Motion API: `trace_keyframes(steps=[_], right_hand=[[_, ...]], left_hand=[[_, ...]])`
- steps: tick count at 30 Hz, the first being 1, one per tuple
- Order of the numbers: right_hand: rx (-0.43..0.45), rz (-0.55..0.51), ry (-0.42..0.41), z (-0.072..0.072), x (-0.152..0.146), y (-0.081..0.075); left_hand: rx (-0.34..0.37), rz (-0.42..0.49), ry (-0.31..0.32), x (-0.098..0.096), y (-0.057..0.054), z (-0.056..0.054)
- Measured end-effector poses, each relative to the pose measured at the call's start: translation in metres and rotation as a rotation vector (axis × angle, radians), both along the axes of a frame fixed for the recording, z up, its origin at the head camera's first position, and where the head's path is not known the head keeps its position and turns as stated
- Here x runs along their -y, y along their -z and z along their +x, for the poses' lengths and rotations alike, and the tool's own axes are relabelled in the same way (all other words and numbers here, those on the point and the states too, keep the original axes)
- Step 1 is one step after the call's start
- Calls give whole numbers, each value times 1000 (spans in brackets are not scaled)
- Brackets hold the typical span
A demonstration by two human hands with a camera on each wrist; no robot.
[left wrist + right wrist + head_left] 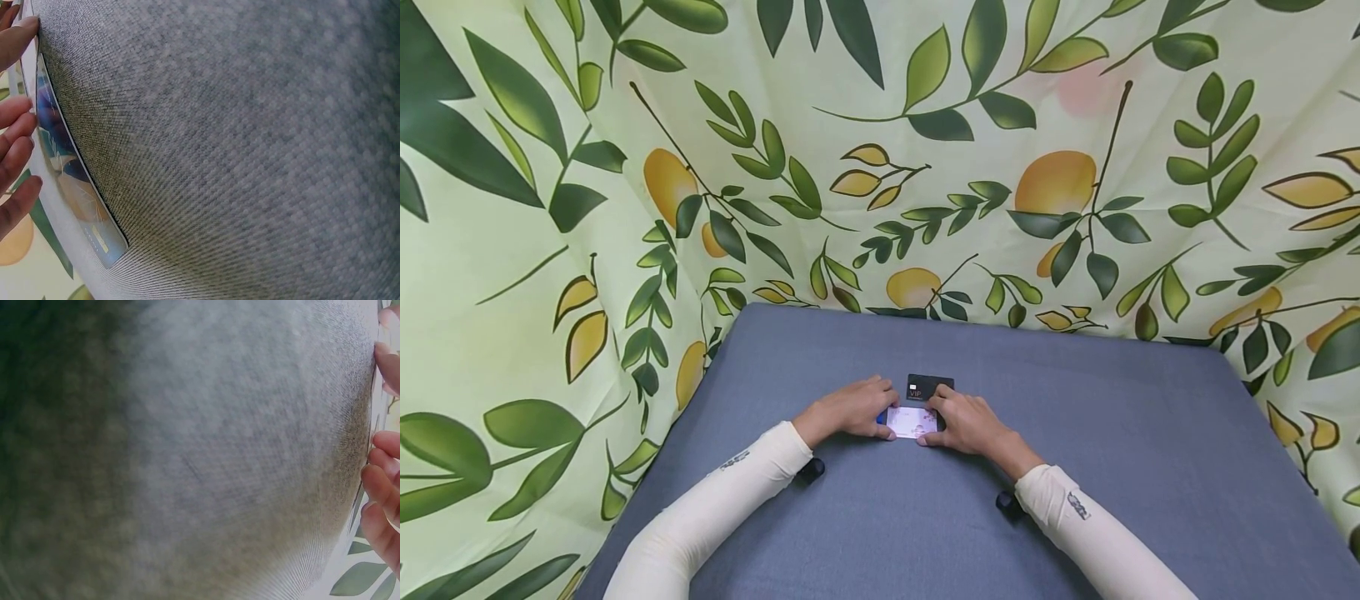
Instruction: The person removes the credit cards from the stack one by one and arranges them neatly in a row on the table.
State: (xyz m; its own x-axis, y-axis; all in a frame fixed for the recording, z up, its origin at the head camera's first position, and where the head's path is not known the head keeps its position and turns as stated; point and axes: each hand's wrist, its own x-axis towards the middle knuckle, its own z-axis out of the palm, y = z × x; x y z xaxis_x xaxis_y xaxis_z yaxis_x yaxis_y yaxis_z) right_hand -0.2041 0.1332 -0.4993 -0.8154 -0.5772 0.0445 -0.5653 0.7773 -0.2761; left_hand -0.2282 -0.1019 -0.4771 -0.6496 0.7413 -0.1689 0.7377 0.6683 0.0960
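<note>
A pale card with pinkish print (912,422) lies in front of me. My left hand (857,406) pinches its left end, while the thumb and fingers of my right hand (967,422) grip the right end. Under the left fingers a small blue part (882,417) shows; most of it is hidden. In the left wrist view, a glossy card with a blue and brown picture (75,169) lies on the cloth beside the left fingers. Just beyond the pale card lies a black card marked VIP (925,387), close to the right fingertips.
The table has a grey-blue cloth cover (865,533). A curtain with leaves and orange fruit (925,183) hangs behind it and along the left side. Small black devices (811,470) sit at both wrists, below the pale sleeves (715,492).
</note>
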Motion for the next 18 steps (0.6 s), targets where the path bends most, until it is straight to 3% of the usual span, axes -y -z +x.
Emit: trace_keyframes(steps=[9, 18], right_hand=[[-13, -13, -23, 1, -2, 0], [-43, -28, -40, 1, -3, 3]], left_hand=[[6, -11, -8, -2, 0, -1], [-45, -10, 28, -2, 1, -2]])
